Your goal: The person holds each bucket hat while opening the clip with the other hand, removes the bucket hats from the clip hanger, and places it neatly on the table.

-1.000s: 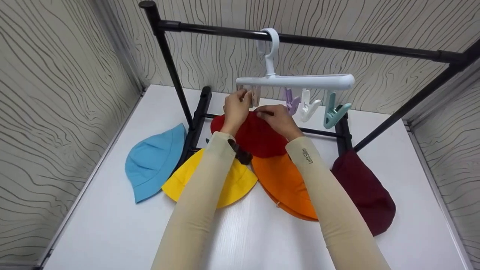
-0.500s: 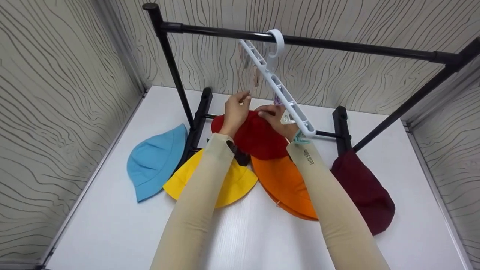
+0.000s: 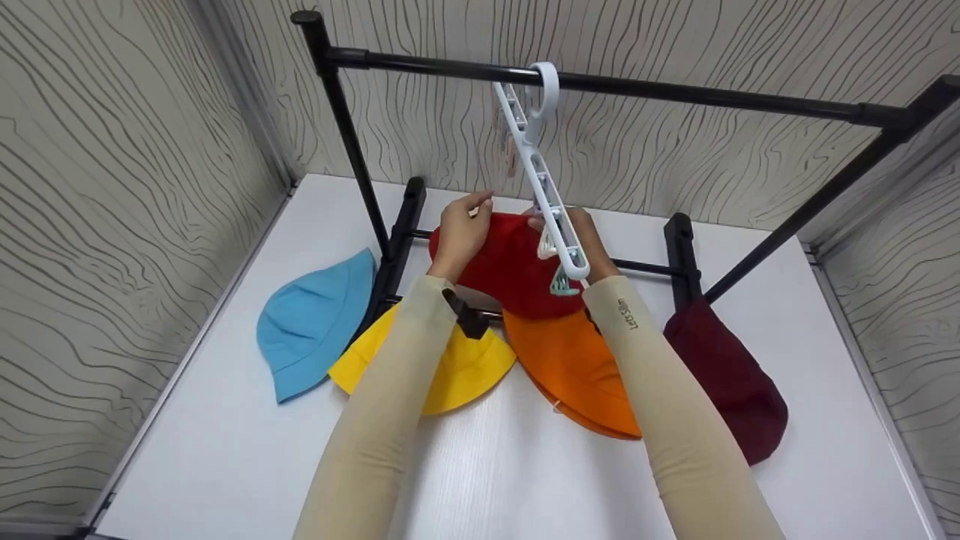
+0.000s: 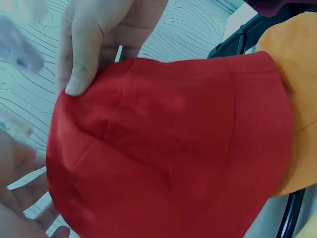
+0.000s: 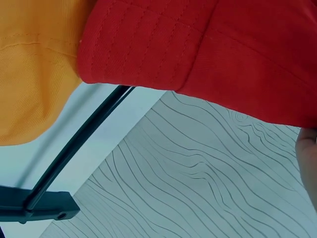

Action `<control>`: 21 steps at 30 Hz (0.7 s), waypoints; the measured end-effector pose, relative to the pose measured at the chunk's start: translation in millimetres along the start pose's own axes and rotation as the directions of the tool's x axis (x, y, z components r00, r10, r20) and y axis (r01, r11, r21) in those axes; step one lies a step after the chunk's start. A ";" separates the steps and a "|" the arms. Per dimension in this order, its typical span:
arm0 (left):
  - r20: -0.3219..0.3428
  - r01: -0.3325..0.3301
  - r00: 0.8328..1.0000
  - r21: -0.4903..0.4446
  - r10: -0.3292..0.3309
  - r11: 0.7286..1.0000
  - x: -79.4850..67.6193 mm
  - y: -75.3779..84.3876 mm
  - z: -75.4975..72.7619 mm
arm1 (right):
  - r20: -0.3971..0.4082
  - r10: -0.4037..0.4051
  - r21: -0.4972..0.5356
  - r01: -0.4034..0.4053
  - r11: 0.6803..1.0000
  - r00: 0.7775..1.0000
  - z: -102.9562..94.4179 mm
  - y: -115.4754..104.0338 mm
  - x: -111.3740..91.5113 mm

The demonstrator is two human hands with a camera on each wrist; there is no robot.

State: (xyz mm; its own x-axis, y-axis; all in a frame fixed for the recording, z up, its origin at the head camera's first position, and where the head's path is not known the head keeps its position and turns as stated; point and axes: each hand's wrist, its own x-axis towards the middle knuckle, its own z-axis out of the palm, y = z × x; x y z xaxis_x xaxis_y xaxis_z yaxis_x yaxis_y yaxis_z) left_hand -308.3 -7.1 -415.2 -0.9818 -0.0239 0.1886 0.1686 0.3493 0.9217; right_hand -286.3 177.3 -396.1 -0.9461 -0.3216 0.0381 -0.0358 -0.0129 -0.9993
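Observation:
A red bucket hat point(image 3: 502, 262) is held up below the white clip hanger point(image 3: 546, 180). My right hand point(image 3: 589, 240) pinches the hat's edge, thumb on the near face and fingers behind; the hanger's near end partly covers this hand in the head view. In the left wrist view the right hand point(image 4: 109, 39) grips the crown near its top edge. My left hand point(image 3: 463, 231) is at the hat's left side, its fingers point(image 4: 32, 191) spread and partly hidden behind the cloth. A teal clip point(image 3: 564, 282) and a white clip point(image 3: 547, 244) dangle in front of the hat.
The hanger hooks over a black rack's top bar point(image 3: 675, 94). A blue hat point(image 3: 315, 326), a yellow hat point(image 3: 465, 371), an orange hat point(image 3: 574, 367) and a maroon hat point(image 3: 731, 382) lie on the white table point(image 3: 480, 480). Patterned walls stand behind and beside.
The hanger has swung from lying along the bar to pointing toward me, its near end then drifting left. My left hand has drawn slightly left and down; the right hand has shifted right.

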 end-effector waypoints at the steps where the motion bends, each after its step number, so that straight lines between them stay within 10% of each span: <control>1: 0.000 0.001 1.000 0.000 -0.001 1.000 -0.7 -0.8 -0.4 | 0.003 -0.015 0.022 0.015 1.000 1.000 -1.4 1.1 -0.3; 7: -0.012 -0.023 1.000 0.061 0.023 0.998 -4.9 -3.7 -2.3 | -0.098 -0.077 -0.193 0.057 0.980 0.992 -11.4 11.8 6.1; 12: -0.017 -0.059 0.998 0.107 0.062 0.992 -7.7 -6.7 -3.7 | -0.201 -0.133 -0.568 -0.005 0.823 0.971 -17.1 14.5 9.9; 21: -0.037 -0.039 0.998 0.055 0.041 0.998 -17.6 -11.0 -11.2 | -0.259 -0.080 -0.528 -0.071 0.847 0.963 -22.1 6.6 1.1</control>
State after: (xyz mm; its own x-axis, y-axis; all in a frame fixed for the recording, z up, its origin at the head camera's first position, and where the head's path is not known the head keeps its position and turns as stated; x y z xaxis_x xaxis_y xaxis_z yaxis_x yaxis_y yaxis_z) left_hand -291.9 -21.0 -424.9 -0.9700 -0.0444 0.2390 0.2019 0.4006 0.8937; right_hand -294.6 197.8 -402.6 -0.9912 -0.0631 0.1167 -0.1326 0.5115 -0.8490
